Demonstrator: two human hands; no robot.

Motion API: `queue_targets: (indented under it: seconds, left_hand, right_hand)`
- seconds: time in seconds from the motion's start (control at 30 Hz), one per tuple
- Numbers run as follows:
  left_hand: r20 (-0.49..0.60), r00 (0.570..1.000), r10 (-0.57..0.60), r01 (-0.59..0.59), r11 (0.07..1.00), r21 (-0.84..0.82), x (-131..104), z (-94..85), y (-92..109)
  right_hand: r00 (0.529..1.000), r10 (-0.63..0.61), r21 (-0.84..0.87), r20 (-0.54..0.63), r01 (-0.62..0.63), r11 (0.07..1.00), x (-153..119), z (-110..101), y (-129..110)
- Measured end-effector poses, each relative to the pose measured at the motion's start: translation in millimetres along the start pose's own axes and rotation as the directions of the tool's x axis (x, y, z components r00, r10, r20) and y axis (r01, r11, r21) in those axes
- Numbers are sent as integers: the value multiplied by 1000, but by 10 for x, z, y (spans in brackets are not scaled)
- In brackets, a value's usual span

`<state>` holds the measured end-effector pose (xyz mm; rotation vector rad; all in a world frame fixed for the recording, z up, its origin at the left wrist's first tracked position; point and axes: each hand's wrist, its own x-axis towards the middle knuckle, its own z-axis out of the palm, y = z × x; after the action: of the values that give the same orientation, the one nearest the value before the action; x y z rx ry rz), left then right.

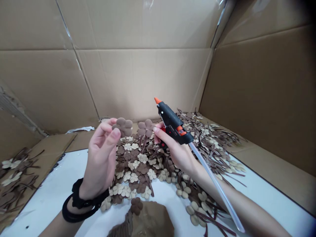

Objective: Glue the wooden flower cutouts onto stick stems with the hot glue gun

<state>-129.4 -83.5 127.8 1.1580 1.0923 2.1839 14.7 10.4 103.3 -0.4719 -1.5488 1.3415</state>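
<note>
My left hand (102,148) pinches a brown five-petal fabric flower (124,127) between thumb and fingers, raised above the table. Close beside it, the thumb and finger of my right hand (175,144) grip a second brown flower (145,128), with a ribbon hanging below it. A black glue gun (172,120) with an orange nozzle is also held in my right hand, its nozzle pointing up and left. From the back of the gun a long clear glue stick (214,184) slants down along my forearm. The two flowers appear slightly apart.
Brown and cream flowers (134,164), many with ribbons, lie heaped on the white tabletop (71,171). Another pile (17,177) is at the left. A cardboard piece (153,220) lies in front with one flower on it. Cardboard walls (148,75) enclose the back and sides.
</note>
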Motion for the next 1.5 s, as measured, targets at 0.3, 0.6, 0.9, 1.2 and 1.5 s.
queue_targets:
  seconds: [0.3,0.6,0.9,1.2,1.5]
  left_hand:
    - [153,948,-280,267,958,103,-146,116,-171]
    - [54,949,-309,298,941,158,-121,95,-167]
    - [76,967,-244,197,900,390,-50,33,-129]
    - [79,984,-160,101,866,490,-52,20,-145]
    - [163,940,-299,212,890,404,-38,21,-143]
  right_hand:
    - [997,79,-112,7,-78,991,-97,40,-268]
    - [997,62,-116,45,-57,992,-82,12,-133]
    - [991,102,-60,82,-98,993,-79,4,-34]
    - [993,83,-63,85,-78,995,-91,26,-85]
    - [988,107,-53,115,-101,993,-90,37,-145]
